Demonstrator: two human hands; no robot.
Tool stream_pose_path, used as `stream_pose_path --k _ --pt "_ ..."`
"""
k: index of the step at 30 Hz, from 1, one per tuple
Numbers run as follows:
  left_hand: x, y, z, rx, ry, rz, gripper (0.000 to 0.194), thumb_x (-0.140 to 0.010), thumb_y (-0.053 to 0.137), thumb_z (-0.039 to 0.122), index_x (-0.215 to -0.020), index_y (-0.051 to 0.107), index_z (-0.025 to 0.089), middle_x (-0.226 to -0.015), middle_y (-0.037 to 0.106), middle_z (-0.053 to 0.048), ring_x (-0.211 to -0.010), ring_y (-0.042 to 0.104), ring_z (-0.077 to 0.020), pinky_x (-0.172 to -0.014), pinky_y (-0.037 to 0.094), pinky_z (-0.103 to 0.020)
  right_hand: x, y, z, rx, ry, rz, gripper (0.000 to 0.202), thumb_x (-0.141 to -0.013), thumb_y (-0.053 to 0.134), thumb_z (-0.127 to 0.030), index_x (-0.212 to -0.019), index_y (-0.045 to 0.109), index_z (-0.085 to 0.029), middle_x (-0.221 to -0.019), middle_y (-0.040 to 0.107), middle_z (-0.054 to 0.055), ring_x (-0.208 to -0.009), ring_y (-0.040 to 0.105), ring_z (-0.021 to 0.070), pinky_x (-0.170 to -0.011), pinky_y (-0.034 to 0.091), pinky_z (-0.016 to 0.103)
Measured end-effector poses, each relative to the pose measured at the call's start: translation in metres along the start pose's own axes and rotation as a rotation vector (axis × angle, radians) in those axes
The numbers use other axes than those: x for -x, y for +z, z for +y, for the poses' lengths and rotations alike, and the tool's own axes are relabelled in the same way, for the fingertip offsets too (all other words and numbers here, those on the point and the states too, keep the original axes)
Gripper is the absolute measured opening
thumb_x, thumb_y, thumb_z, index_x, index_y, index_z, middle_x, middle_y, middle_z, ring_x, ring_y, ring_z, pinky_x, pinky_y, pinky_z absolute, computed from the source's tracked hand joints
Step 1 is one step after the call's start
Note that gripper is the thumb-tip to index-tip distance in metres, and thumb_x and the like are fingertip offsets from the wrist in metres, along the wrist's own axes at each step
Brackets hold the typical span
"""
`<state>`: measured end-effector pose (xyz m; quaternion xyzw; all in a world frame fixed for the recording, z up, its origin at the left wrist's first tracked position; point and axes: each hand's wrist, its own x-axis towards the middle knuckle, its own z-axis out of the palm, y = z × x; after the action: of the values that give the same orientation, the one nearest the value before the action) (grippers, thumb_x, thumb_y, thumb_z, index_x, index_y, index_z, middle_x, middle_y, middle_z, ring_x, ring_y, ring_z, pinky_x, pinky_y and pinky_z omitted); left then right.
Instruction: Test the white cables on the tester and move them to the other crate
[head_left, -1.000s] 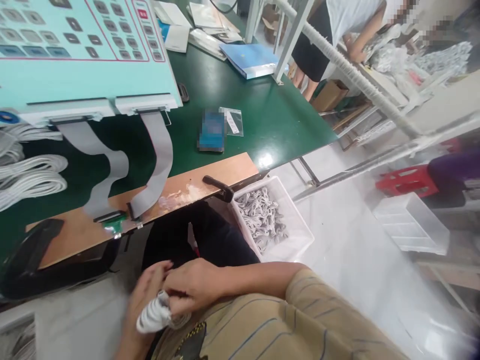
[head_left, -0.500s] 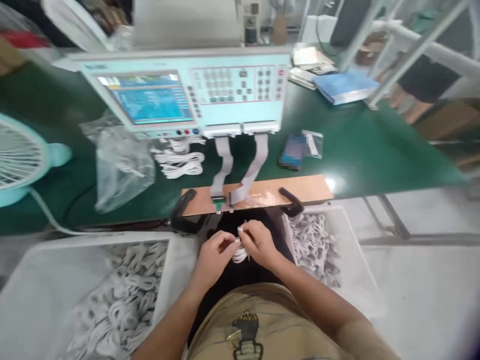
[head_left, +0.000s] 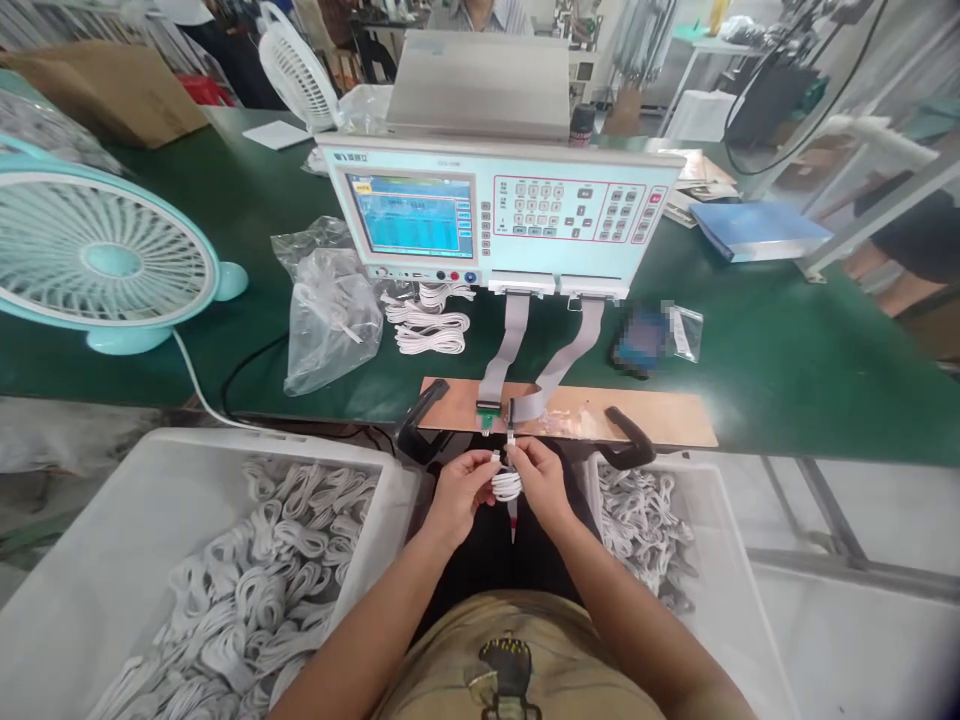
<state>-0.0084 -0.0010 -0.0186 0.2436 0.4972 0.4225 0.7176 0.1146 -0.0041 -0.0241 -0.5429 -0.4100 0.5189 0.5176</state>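
Observation:
A small coil of white cable point(head_left: 507, 487) hangs between my hands, just in front of the table edge. My left hand point(head_left: 463, 495) pinches one white plug end of it. With thumb and fingers closed, my right hand point(head_left: 543, 487) holds the other plug end point(head_left: 511, 440) up against the right ribbon cable's end connector; whether it is seated, I cannot tell. Beside it, a green circuit board with a socket point(head_left: 488, 416) ends the left ribbon cable point(head_left: 504, 350). Below the coil points a slim red-and-white tip point(head_left: 514, 525); what holds it is hidden.
A tester with a screen point(head_left: 495, 215) stands on the green table. Black clamps point(head_left: 424, 420) hold a copper-coloured board point(head_left: 660, 412). White bins of coiled cables flank my lap, left point(head_left: 375, 520) and right point(head_left: 739, 580). A fan point(head_left: 112, 260) and plastic bag point(head_left: 330, 320) lie left.
My hands have moved forward toward the table edge with the coil. The right-hand plug has come up to the ribbon connector. The camera view has shifted, so the bench appears further right.

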Motion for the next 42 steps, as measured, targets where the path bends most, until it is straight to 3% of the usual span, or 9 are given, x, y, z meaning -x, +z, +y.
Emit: stream_pose_path --k 7,13,17,19,28,32,37,40,42 --pt "-0.001 -0.005 0.006 -0.178 0.040 -0.080 0.023 -0.067 0.066 0.035 -0.073 0.060 0.013 -0.057 0.055 0.002 -0.043 0.047 -0.0061 -0.039 0.038 -0.017 -0.001 0.001 -0.007 -0.026 0.014 0.004 0.018 -0.074 0.059 -0.035 -0.071 0.060 -0.017 -0.062 0.054 -0.002 -0.057 0.046 0.0101 -0.057 0.038 0.023" --pt "-0.005 -0.010 0.019 -0.463 0.173 -0.234 0.030 -0.078 0.052 0.039 -0.062 0.057 0.014 -0.053 0.050 0.002 -0.043 0.043 -0.0075 -0.040 0.033 -0.019 -0.006 0.005 -0.011 -0.272 0.237 0.012 0.022 -0.066 0.066 -0.037 -0.065 0.059 -0.016 -0.054 0.053 -0.003 -0.047 0.044 0.0090 -0.049 0.036 0.023" --pt "-0.007 -0.009 0.016 -0.471 0.387 -0.112 0.027 -0.078 0.053 0.031 -0.059 0.058 0.013 -0.083 0.059 -0.003 -0.069 0.054 -0.0114 -0.057 0.040 -0.020 -0.008 0.006 -0.007 -0.317 0.235 0.007 0.022 -0.066 0.067 -0.037 -0.063 0.060 -0.016 -0.053 0.053 -0.003 -0.048 0.043 0.0083 -0.050 0.035 0.023" --pt "-0.009 -0.009 0.012 -0.432 0.426 -0.032 0.025 -0.078 0.053 0.029 -0.059 0.058 0.013 -0.081 0.059 -0.003 -0.073 0.053 -0.0123 -0.062 0.040 -0.021 -0.008 0.005 -0.007 -0.280 0.219 0.007 0.022 -0.067 0.067 -0.036 -0.063 0.060 -0.016 -0.053 0.053 -0.002 -0.048 0.042 0.0080 -0.051 0.034 0.022" --pt "-0.013 -0.006 0.006 -0.260 0.366 0.057 0.024 -0.072 0.059 0.033 -0.058 0.060 0.013 -0.063 0.055 0.000 -0.057 0.047 -0.0101 -0.055 0.036 -0.021 -0.006 0.004 -0.015 -0.180 0.168 0.006 0.020 -0.070 0.065 -0.033 -0.059 0.059 -0.017 -0.052 0.050 -0.003 -0.051 0.040 0.0079 -0.055 0.033 0.022" --pt "-0.017 -0.003 0.002 -0.133 0.318 0.040 0.027 -0.070 0.061 0.038 -0.073 0.067 0.012 -0.065 0.060 -0.002 -0.059 0.051 -0.0117 -0.058 0.039 -0.023 -0.009 0.004 -0.014 -0.173 0.146 0.001 0.022 -0.069 0.065 -0.034 -0.058 0.058 -0.017 -0.053 0.049 -0.004 -0.052 0.041 0.0082 -0.055 0.034 0.022" --pt "-0.010 0.003 0.003 -0.319 0.387 0.112 0.030 -0.074 0.057 0.040 -0.067 0.066 0.012 -0.056 0.056 0.001 -0.056 0.049 -0.0110 -0.055 0.038 -0.022 -0.008 0.001 -0.009 -0.187 0.212 0.028 0.020 -0.064 0.068 -0.036 -0.066 0.062 -0.017 -0.058 0.056 -0.003 -0.053 0.047 0.0097 -0.057 0.039 0.024" --pt "0.006 -0.010 0.018 -0.522 0.525 0.157 0.029 -0.079 0.051 0.038 -0.066 0.063 0.014 -0.061 0.058 0.000 -0.060 0.051 -0.0113 -0.059 0.040 -0.022 -0.007 0.002 -0.008 -0.171 0.215 0.102 0.021 -0.059 0.072 -0.032 -0.069 0.065 -0.016 -0.063 0.060 -0.001 -0.056 0.051 0.0103 -0.057 0.041 0.024" --pt "0.017 -0.040 0.031 -0.627 0.684 0.198 0.023 -0.082 0.049 0.034 -0.079 0.063 0.016 -0.080 0.064 -0.003 -0.074 0.056 -0.0129 -0.070 0.042 -0.023 -0.009 0.006 -0.007 -0.141 0.202 0.154 0.018 -0.057 0.074 -0.029 -0.067 0.067 -0.016 -0.065 0.061 0.001 -0.057 0.052 0.0110 -0.056 0.040 0.025"
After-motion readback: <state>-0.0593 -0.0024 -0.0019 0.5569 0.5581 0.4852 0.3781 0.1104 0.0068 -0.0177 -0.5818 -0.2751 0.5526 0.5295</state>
